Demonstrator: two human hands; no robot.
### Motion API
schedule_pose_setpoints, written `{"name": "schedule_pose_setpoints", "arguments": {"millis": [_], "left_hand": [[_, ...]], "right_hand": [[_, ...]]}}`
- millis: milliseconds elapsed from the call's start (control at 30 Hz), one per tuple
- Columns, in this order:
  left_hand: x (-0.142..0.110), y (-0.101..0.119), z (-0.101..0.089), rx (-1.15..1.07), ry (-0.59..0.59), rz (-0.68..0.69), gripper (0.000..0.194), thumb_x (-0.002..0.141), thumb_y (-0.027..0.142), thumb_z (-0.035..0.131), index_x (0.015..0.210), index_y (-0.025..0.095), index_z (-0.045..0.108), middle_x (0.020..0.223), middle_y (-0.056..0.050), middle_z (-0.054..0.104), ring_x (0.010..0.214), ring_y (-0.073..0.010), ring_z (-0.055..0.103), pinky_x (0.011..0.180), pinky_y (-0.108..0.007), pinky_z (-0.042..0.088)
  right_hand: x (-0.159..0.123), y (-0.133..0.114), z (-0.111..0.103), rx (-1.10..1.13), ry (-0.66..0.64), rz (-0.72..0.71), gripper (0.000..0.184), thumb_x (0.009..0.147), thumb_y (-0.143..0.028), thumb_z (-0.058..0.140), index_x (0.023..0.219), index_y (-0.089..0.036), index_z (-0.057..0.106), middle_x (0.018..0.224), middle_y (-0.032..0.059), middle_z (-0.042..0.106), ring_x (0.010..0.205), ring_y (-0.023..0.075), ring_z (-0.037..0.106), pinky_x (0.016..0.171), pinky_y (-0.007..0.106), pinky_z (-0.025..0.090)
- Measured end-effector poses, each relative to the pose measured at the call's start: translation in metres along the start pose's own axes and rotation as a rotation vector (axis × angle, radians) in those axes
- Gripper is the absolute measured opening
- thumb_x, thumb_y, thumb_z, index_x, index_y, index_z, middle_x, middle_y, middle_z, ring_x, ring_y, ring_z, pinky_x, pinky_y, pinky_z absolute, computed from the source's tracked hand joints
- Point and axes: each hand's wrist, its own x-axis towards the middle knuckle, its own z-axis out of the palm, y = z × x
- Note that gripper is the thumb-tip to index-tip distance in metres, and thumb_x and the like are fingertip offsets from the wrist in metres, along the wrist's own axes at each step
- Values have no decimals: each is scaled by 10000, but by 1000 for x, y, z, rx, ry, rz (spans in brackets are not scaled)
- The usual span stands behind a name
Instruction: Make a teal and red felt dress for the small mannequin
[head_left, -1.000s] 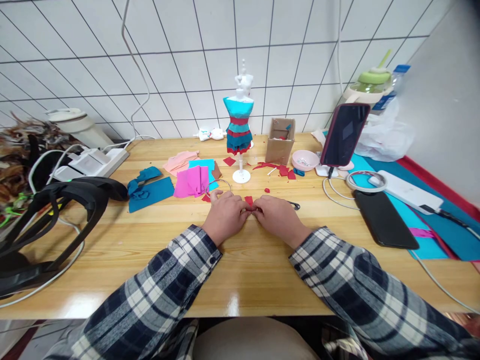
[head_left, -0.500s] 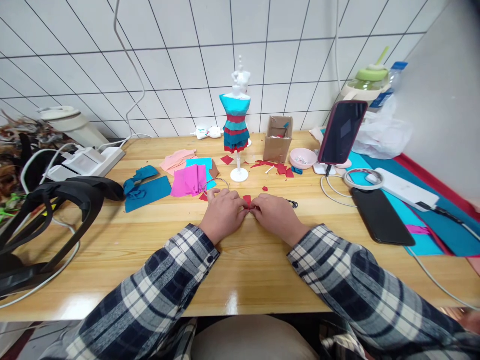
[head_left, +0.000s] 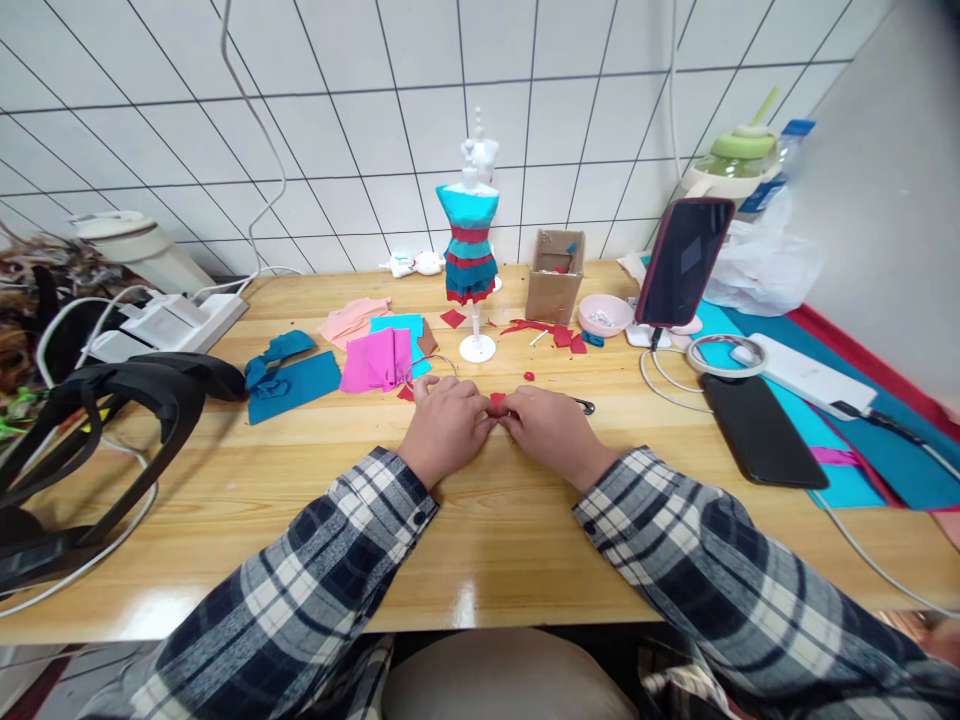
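Note:
Between my fingertips, close over the table, is a small piece of red fabric (head_left: 497, 399). My left hand (head_left: 448, 425) pinches it from the left and my right hand (head_left: 551, 425) from the right, the two hands almost touching. Only a bit of the red shows; the rest is hidden by my fingers. A metal ring (head_left: 431, 362) lies just beyond my left hand, and the end of a black-handled tool (head_left: 584, 406) sticks out past my right. Behind my hands stands a white mini dress form (head_left: 478, 348) wearing a tiered turquoise, blue and red dress (head_left: 470, 240).
Pink and magenta fabric pieces (head_left: 375, 360) and a dark blue cloth (head_left: 296, 388) lie left. Red scraps (head_left: 562, 336), a cardboard box (head_left: 555, 285) and a pink bowl (head_left: 606, 328) stand behind. A propped phone (head_left: 684, 262), a black phone (head_left: 765, 432) and a black headset (head_left: 150, 420) flank the workspace.
Less of the red fabric stands up between my fingers now; its upper part has come down lower. My hands keep nearly the same place, and the view has shifted very slightly.

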Motion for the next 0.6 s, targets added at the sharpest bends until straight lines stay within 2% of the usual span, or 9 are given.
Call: {"name": "schedule_pose_setpoints", "arguments": {"millis": [600], "left_hand": [[0,0,0,5,-4,-2,178,855,331,563,880,255,722,867,-58,665,912,-259,534,911,-524,234]], "right_hand": [[0,-2,-2,20,-47,23,221,938,-290,462,922,-192,660,911,50,673,834,181,615,669,272,377]]}}
